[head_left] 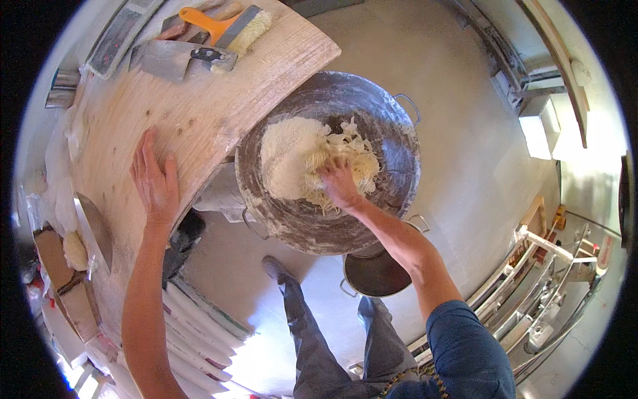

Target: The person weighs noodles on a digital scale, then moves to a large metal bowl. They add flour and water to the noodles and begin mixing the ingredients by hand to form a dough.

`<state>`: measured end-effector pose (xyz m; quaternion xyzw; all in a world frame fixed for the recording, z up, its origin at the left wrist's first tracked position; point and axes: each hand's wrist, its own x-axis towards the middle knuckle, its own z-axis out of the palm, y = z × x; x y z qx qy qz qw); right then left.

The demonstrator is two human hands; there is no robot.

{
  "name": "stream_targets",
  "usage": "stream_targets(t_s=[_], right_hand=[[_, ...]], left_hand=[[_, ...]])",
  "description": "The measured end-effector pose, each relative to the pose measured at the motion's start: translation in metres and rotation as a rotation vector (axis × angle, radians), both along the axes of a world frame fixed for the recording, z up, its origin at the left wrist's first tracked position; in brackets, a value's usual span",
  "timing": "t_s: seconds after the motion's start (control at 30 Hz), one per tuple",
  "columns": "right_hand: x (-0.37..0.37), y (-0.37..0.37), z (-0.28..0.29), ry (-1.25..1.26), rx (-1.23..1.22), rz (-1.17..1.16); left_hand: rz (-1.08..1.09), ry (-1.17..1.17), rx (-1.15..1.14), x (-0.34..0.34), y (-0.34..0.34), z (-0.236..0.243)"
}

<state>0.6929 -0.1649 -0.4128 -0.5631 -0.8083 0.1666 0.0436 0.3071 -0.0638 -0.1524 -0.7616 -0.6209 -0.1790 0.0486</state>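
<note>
A wide, deep metal basin (319,229) with side handles stands in the middle of the view, its walls smeared with flour. Inside it, a heap of pale flour (286,149) lies on the left, and shaggy cream-coloured dough (362,156) in strands spreads to the right. My right hand (340,183) reaches down into this dough, fingers curled into it and their tips hidden. To the left, my left hand (155,183) rests on the wooden worktop (199,120), holding nothing, its fingers stretched out and thumb apart.
At the worktop's far end lie a brush with an orange handle (206,23) and a flat metal scraper (163,60). A smaller pot (375,272) stands on the floor partly under the basin. A white metal rack (545,246) is at the right, and white bags (199,339) lie lower left.
</note>
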Motion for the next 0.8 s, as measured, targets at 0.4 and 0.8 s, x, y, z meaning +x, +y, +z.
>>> stream_targets(t_s=[0.4,0.8], right_hand=[[0.044,0.059,0.068,0.003,-0.021,-0.268],[-0.123,0.037,-0.026,-0.134,-0.066,0.074]], left_hand=[[0.020,-0.035,0.050,-0.002,0.007,0.006],[-0.014,-0.066,0.113,-0.003,0.007,0.006]])
